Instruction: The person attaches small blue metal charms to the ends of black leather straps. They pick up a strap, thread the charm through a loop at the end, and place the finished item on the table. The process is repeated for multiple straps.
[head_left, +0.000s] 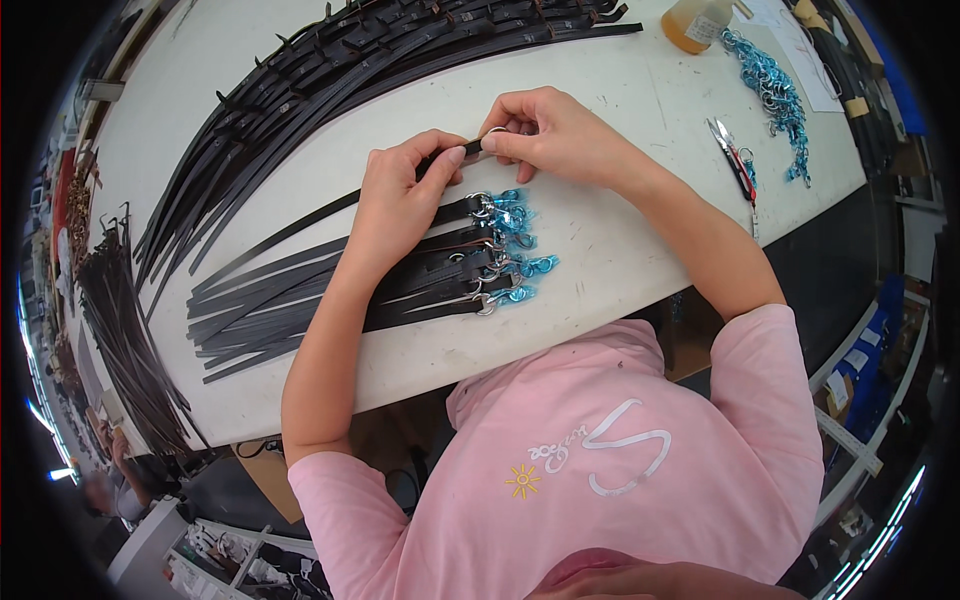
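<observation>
My left hand [398, 195] pinches a long black strap [290, 236] close to its end, and the strap's tail runs down to the left across the table. At that end my right hand [545, 135] grips a silver metal ring [493, 131] between thumb and fingers. The two hands nearly meet there, and the fingers partly hide how strap and ring join. Just below them lies a bundle of black straps [265, 305], its right ends fitted with metal rings and snap hooks in blue wrapping [515, 212].
A large row of black straps [330, 95] covers the table's far left. Thin straps [130, 340] hang over its left edge. Right of my hands lie red-handled scissors [738, 165] and a heap of blue-wrapped hooks [772, 88], near a bottle of amber liquid [690, 26].
</observation>
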